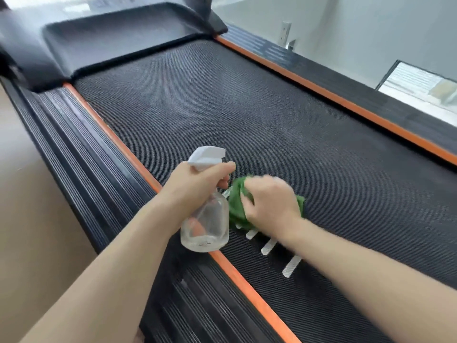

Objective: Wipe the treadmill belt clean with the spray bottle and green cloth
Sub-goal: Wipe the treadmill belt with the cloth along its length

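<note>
**Black belt runs away from the cloth, most of it still ahead**

Black textured rubber fills the view: the treadmill belt (247,115) stretches from the near edge up to the motor hood (118,38), its long axis running away from me and slightly to the left. Orange trim strips (111,137) border it on both sides, with ribbed black side rails (81,154) outside them. White dashes (268,246) are printed on the belt close to me.

My right hand (269,200) lies on the belt near its left edge, fingers (248,203) curled down over the bunched green cloth (237,209) and pressing it flat to the rubber; the hand is blurred, so I judge it is mid-stroke. The cloth sits just beyond the white dashes, with the wide stretch of belt lying ahead and to the right of it.

My left hand (197,184) holds the spray bottle (205,221) just beside the cloth, above the left orange strip, fingers wrapped round the neck under the white trigger head (206,158). The clear bottle looks nearly empty. Its nozzle points forward and to the right, over the belt.

I judge the right hand is the one placed to work: the next sweep should carry the cloth across the belt's width towards the right trim, then step forward along the long axis towards the hood.
</note>
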`<state>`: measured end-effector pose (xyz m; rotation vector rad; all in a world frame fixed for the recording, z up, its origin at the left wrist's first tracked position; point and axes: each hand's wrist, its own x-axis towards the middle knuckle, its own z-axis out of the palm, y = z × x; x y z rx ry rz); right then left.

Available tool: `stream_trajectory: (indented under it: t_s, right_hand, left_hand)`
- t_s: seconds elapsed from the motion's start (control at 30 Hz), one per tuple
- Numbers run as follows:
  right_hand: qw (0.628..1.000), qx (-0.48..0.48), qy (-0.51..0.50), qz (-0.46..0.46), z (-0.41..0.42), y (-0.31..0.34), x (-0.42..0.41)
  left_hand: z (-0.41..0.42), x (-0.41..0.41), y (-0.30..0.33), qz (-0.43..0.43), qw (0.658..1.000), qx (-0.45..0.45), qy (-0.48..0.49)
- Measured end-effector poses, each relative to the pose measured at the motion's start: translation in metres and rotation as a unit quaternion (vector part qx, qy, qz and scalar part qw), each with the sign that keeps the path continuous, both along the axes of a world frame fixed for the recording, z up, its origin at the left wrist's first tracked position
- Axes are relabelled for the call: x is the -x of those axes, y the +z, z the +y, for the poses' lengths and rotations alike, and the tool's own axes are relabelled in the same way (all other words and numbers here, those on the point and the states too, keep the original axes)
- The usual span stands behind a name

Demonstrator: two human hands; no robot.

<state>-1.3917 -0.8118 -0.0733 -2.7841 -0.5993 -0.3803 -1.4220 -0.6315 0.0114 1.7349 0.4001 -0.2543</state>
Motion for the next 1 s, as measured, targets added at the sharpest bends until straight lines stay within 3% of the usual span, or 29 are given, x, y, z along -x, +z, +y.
stream_trajectory:
  t_s: [0.1, 0.17, 0.2, 0.33, 0.4, 0.67, 0.8, 1.0]
  right_hand:
    - [0.992, 0.021, 0.122, 0.008, -0.032, 0.0, 0.056]
    - [0.982, 0.041, 0.184, -0.005, -0.042, -0.001, 0.042]
    - [0.982, 0.056, 0.179, -0.016, -0.039, -0.001, 0.025]
    - [0.999, 0.032, -0.038, 0.015, -0.003, 0.001, -0.07]
    - [0.995, 0.035, -0.084, 0.027, 0.009, 0.0, -0.085]
    - [1.0, 0.017, 0.009, -0.012, -0.035, -0.002, 0.046]
    - [0.999, 0.028, 0.012, -0.02, -0.036, -0.003, 0.047]
    - [0.999, 0.023, 0.023, -0.03, -0.037, -0.005, 0.046]
  left_hand:
    - [0.0, -0.008, 0.003, -0.008, 1.0, 0.007, -0.014]
    - [-0.002, -0.011, 0.004, -0.009, 1.0, 0.011, -0.019]
    - [-0.003, -0.011, 0.004, -0.005, 1.0, 0.012, -0.023]
    - [-0.007, -0.009, -0.001, 0.011, 0.999, 0.003, -0.031]
    - [-0.01, -0.009, -0.001, 0.019, 0.999, -0.01, -0.04]
    - [-0.022, -0.028, 0.002, 0.006, 0.998, -0.041, -0.04]
    - [-0.035, -0.034, -0.001, 0.01, 0.991, -0.13, -0.023]
    - [-0.035, -0.031, 0.001, 0.006, 0.993, -0.118, -0.025]
